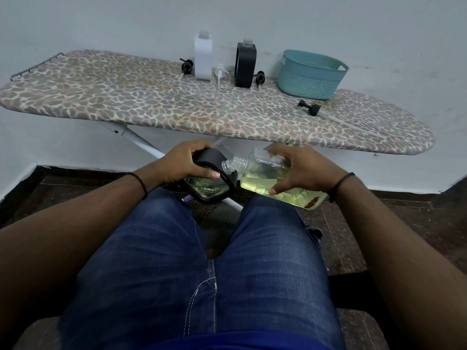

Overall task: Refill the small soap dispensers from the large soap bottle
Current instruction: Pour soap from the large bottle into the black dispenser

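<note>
The ironing board (151, 107) with a leopard-print cover spans the view against a pale wall. A teal basket (309, 79) stands at its right end. Near the wall stand a white dispenser (203, 59) and a black dispenser (244, 64), both upright with their necks uncapped, and loose pump heads lie beside them: a black pump (186, 66) left of the white one, a white pump (220, 73) between the two, a second black pump (259, 78) just right of the black one, and a third black pump (309, 107) in front of the basket.

Below the board's edge, above the knees, the large soap bottle (262, 173) is clear, squarish, roughly half full of yellow-green liquid, and tipped on its side, its threaded open neck pointing left. The right hand (300, 170) clamps it from above, fingers curled over the far side and thumb on the near face. The neck touches or overlaps the top of a black-framed dispenser (212, 183) with a clear window showing liquid. The left hand (187, 162) grips that dispenser, fingers wrapped over its top and thumb across the front.

The dispenser's own opening is hidden behind the bottle neck, and whether soap is flowing cannot be told. The bottle's base is partly covered by the right wrist.
</note>
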